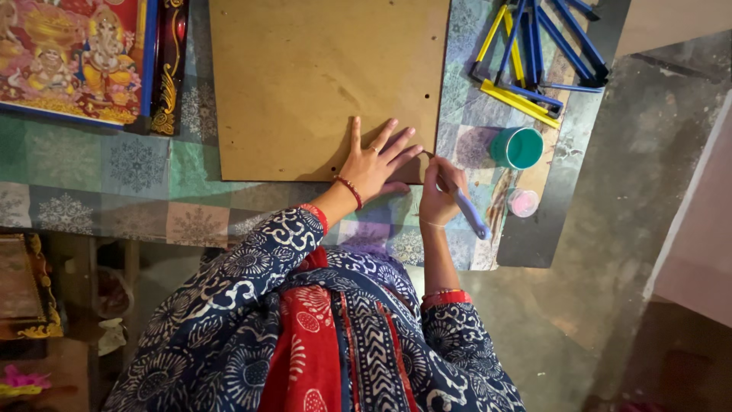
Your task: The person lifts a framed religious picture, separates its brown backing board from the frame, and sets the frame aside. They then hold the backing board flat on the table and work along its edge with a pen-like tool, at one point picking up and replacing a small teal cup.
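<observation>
Board [305, 76], a flat brown sheet, lies on the tabletop [137, 168], which wears a patterned green and grey cloth. Left hand [375, 162] rests flat on the board's near right corner, fingers spread, pressing down and holding nothing. Right hand [440, 191] sits just right of that corner, its grip closed round a blue-handled tool [471, 215]; the tool's tip meets the board's right edge near the corner, and the handle slants away from the board toward the person. Right of the board stands a teal cup [518, 147], and nearer the person than the cup a small pink pot [523, 202]. Beyond the cup, off the board's far right corner, lies a heap of blue and yellow bars [534, 53]. Left of the board sit a colourful framed picture [72, 57] and a dark ornate frame piece [169, 65] touching it.
</observation>
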`<action>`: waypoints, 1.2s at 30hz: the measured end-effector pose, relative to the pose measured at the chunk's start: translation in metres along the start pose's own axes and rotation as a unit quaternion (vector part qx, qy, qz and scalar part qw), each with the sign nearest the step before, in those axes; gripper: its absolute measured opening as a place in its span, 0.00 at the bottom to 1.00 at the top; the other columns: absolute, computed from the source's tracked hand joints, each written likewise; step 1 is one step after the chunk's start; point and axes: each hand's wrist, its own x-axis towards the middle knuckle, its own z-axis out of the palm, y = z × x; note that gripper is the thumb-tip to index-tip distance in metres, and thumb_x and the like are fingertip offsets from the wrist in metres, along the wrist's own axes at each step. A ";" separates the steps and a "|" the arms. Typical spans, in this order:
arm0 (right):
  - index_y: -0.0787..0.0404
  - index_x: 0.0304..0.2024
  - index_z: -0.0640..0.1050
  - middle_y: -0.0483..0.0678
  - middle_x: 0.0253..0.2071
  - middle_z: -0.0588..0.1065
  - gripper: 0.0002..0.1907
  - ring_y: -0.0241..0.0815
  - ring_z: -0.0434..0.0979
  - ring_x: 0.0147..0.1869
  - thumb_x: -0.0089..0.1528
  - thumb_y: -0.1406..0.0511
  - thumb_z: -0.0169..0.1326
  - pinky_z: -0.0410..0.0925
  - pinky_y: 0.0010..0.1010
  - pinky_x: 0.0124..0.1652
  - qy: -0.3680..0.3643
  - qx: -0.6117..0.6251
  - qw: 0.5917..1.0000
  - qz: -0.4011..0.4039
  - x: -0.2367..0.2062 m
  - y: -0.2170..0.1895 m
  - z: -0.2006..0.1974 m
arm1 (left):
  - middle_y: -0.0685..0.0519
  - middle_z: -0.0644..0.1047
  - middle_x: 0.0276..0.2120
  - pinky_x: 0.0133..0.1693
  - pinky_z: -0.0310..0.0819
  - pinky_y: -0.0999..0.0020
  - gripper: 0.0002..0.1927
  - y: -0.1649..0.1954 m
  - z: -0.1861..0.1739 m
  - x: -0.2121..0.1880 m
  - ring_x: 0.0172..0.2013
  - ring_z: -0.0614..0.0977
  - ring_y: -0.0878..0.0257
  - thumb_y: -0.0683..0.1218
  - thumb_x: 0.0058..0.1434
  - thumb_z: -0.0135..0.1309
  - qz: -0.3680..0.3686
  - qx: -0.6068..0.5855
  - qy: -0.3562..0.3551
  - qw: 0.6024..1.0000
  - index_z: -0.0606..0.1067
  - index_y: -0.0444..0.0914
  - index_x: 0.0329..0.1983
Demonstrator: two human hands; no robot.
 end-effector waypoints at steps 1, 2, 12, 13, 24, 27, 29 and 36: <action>0.64 0.41 0.81 0.45 0.36 0.77 0.03 0.30 0.77 0.34 0.65 0.72 0.62 0.69 0.18 0.32 0.000 -0.002 1.000 -0.006 0.000 0.000 0.000 | 0.59 0.49 0.78 0.61 0.38 0.11 0.48 0.000 0.000 0.000 0.77 0.44 0.51 0.76 0.57 0.49 0.000 0.002 0.004 1.000 0.52 0.60 0.79; 0.64 0.42 0.81 0.45 0.36 0.77 0.04 0.30 0.78 0.35 0.65 0.72 0.62 0.69 0.18 0.32 -0.001 -0.004 1.000 -0.010 0.000 0.000 0.000 | 0.59 0.49 0.78 0.61 0.38 0.11 0.48 0.000 0.001 0.000 0.77 0.44 0.51 0.76 0.57 0.49 0.000 0.003 0.007 1.000 0.52 0.60 0.79; 0.65 0.42 0.82 0.46 0.36 0.77 0.04 0.31 0.76 0.33 0.64 0.73 0.62 0.67 0.18 0.30 -0.012 -0.026 1.000 -0.004 0.007 -0.001 0.000 | 0.59 0.50 0.78 0.59 0.38 0.10 0.48 0.003 0.000 0.003 0.76 0.46 0.50 0.74 0.57 0.50 -0.006 0.003 -0.006 1.000 0.51 0.62 0.79; 0.65 0.42 0.82 0.46 0.36 0.77 0.04 0.31 0.77 0.34 0.64 0.73 0.62 0.68 0.19 0.31 -0.021 -0.024 0.999 -0.008 0.008 -0.003 0.000 | 0.59 0.50 0.77 0.59 0.37 0.10 0.48 0.003 -0.003 0.004 0.76 0.46 0.50 0.73 0.56 0.50 -0.007 0.000 -0.017 1.000 0.53 0.62 0.79; 0.63 0.41 0.79 0.50 0.40 0.77 0.05 0.44 0.77 0.43 0.63 0.69 0.56 0.71 0.34 0.43 -0.115 -0.154 0.980 -0.060 0.021 0.015 0.002 | 0.51 0.78 0.51 0.52 0.75 0.60 0.31 0.030 -0.099 0.014 0.50 0.80 0.56 0.60 0.63 0.57 0.148 -0.298 0.258 0.907 0.73 0.39 0.64; 0.60 0.39 0.79 0.49 0.41 0.79 0.06 0.49 0.74 0.47 0.65 0.65 0.53 0.67 0.39 0.48 -0.132 -0.232 0.957 -0.109 0.023 0.028 0.009 | 0.52 0.77 0.46 0.47 0.78 0.59 0.25 0.060 -0.115 0.023 0.46 0.80 0.57 0.56 0.61 0.59 0.109 -0.269 0.252 0.923 0.76 0.41 0.58; 0.60 0.43 0.79 0.50 0.42 0.78 0.06 0.50 0.75 0.46 0.66 0.68 0.52 0.69 0.39 0.47 -0.154 -0.244 0.950 -0.122 0.025 0.027 0.004 | 0.52 0.78 0.46 0.47 0.79 0.61 0.16 0.068 -0.117 0.027 0.48 0.82 0.56 0.49 0.64 0.58 0.077 -0.250 0.238 0.936 0.76 0.43 0.54; 0.65 0.60 0.76 0.51 0.53 0.79 0.22 0.40 0.79 0.54 0.63 0.78 0.57 0.74 0.32 0.49 -0.214 -0.041 0.976 -0.013 0.079 -0.073 -0.095 | 0.50 0.81 0.39 0.41 0.79 0.58 0.08 0.035 -0.104 0.069 0.39 0.85 0.50 0.44 0.64 0.58 0.156 -0.428 0.146 0.878 0.77 0.41 0.46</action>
